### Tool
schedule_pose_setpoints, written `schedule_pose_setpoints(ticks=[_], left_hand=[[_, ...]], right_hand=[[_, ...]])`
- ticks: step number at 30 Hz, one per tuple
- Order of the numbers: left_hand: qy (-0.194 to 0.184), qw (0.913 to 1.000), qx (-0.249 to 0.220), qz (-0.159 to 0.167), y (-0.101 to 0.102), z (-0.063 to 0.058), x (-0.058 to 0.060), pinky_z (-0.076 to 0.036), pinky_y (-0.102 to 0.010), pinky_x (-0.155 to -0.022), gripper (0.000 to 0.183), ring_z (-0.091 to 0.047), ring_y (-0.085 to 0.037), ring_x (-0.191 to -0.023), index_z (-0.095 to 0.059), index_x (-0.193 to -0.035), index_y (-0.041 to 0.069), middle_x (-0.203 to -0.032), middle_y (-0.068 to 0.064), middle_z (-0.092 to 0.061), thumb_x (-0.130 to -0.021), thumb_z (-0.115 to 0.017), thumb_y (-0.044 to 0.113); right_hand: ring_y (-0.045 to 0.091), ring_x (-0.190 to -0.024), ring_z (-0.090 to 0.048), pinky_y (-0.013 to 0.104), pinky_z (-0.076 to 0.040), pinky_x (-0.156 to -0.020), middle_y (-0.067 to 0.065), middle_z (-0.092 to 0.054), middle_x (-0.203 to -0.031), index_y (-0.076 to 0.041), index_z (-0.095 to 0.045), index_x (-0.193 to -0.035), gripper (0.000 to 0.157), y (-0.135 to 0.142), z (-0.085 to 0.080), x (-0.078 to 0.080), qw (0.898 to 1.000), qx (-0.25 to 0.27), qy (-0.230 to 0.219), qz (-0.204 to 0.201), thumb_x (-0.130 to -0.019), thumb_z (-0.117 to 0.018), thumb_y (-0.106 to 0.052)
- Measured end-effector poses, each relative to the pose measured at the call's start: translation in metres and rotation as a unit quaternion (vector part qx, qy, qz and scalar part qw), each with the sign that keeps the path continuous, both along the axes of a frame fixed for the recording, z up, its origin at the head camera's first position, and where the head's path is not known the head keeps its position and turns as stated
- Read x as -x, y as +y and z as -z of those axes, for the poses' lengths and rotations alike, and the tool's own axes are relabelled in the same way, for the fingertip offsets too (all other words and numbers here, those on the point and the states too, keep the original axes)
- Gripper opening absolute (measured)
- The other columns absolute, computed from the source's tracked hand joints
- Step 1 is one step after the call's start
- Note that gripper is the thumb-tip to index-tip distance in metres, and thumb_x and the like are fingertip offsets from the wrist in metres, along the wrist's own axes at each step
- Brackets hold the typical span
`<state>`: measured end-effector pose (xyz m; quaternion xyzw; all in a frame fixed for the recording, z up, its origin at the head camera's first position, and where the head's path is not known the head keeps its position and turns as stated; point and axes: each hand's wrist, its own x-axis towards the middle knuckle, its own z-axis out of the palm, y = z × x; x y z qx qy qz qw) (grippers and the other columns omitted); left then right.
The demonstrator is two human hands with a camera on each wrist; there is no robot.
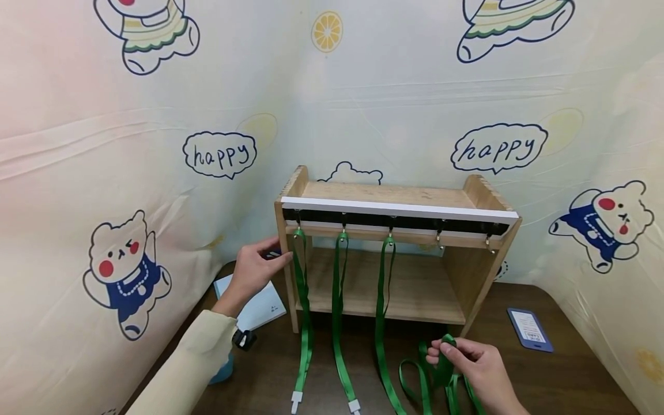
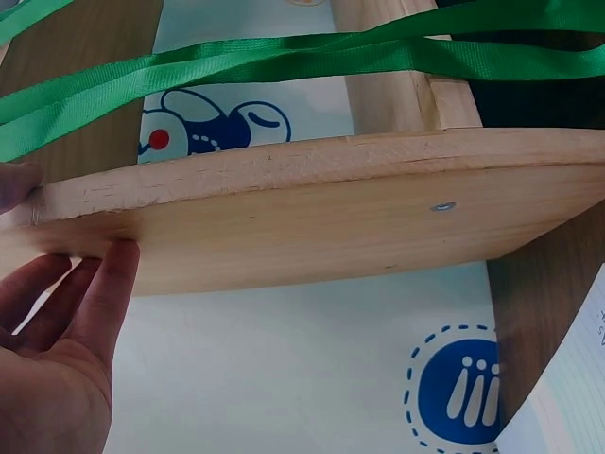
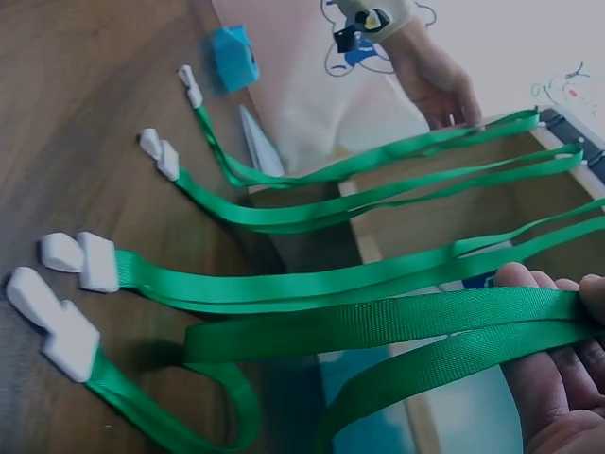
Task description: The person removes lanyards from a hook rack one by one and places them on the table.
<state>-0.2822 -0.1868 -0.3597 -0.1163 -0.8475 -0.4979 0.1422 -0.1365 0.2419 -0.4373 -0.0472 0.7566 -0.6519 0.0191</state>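
Observation:
A small wooden shelf stands on the table, a row of metal hooks along its dark front strip. Green lanyards hang from three hooks at the left: one, another and a third, each ending in a white plastic clip. My left hand grips the shelf's left side panel, thumb at the front edge and fingers against the outer face. Below the right end of the shelf, my right hand pinches a further green lanyard by its loop, its white clip lying low over the table.
On the table's right lies a blue card holder. Left of the shelf are a light-blue booklet and a blue object partly behind the sleeve. The two hooks at the right carry no lanyard. A printed cloth hangs behind.

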Motion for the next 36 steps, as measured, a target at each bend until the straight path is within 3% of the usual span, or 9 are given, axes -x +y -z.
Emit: schedule_pose_setpoints(ticks=[8, 14, 22, 29, 36], left_hand=[[0.001, 1.0000, 0.000, -0.001, -0.001, 0.001, 0.000, -0.063, -0.048, -0.087, 0.052, -0.070, -0.031, -0.108, -0.065, -0.137, 0.014, -0.126, -0.015, -0.071, -0.091, -0.076, 0.036], [0.004, 1.0000, 0.005, -0.003, -0.001, 0.002, -0.001, -0.062, -0.048, -0.088, 0.053, -0.070, -0.031, -0.108, -0.065, -0.137, 0.013, -0.126, -0.015, -0.071, -0.091, -0.076, 0.036], [0.005, 1.0000, -0.001, -0.005, -0.001, 0.000, -0.002, -0.063, -0.048, -0.087, 0.052, -0.070, -0.032, -0.108, -0.065, -0.136, 0.013, -0.125, -0.015, -0.071, -0.090, -0.076, 0.035], [0.005, 1.0000, 0.002, -0.004, 0.000, -0.001, -0.001, -0.063, -0.047, -0.087, 0.051, -0.070, -0.030, -0.107, -0.066, -0.136, 0.013, -0.124, -0.015, -0.072, -0.091, -0.076, 0.035], [0.002, 1.0000, 0.003, -0.006, 0.001, -0.002, -0.001, -0.062, -0.048, -0.088, 0.051, -0.070, -0.030, -0.107, -0.065, -0.136, 0.013, -0.124, -0.015, -0.072, -0.091, -0.075, 0.034]], right_hand=[[0.012, -0.094, -0.077, 0.024, -0.062, -0.082, -0.005, -0.080, -0.102, 0.017, -0.062, -0.125, 0.041, -0.002, 0.017, 0.005, 0.999, 0.026, -0.039, -0.011, -0.102, -0.060, -0.017], [0.010, -0.094, -0.077, 0.024, -0.062, -0.080, 0.001, -0.080, -0.104, 0.016, -0.061, -0.126, 0.044, -0.004, 0.032, 0.010, 0.998, 0.013, -0.058, -0.021, -0.102, -0.061, -0.020], [0.007, -0.094, -0.075, 0.025, -0.060, -0.077, 0.008, -0.079, -0.108, 0.010, -0.063, -0.129, 0.046, -0.003, 0.048, 0.021, 0.997, -0.018, -0.080, 0.009, -0.101, -0.063, -0.027], [0.017, -0.101, -0.076, 0.030, -0.062, -0.087, 0.019, -0.074, -0.119, 0.012, -0.058, -0.134, 0.046, 0.000, 0.064, 0.034, 0.994, 0.020, -0.103, 0.013, -0.100, -0.063, -0.019], [0.015, -0.099, -0.076, 0.028, -0.062, -0.086, 0.022, -0.074, -0.117, 0.013, -0.059, -0.132, 0.041, -0.006, 0.073, 0.044, 0.996, 0.012, -0.077, 0.036, -0.097, -0.065, -0.008]])
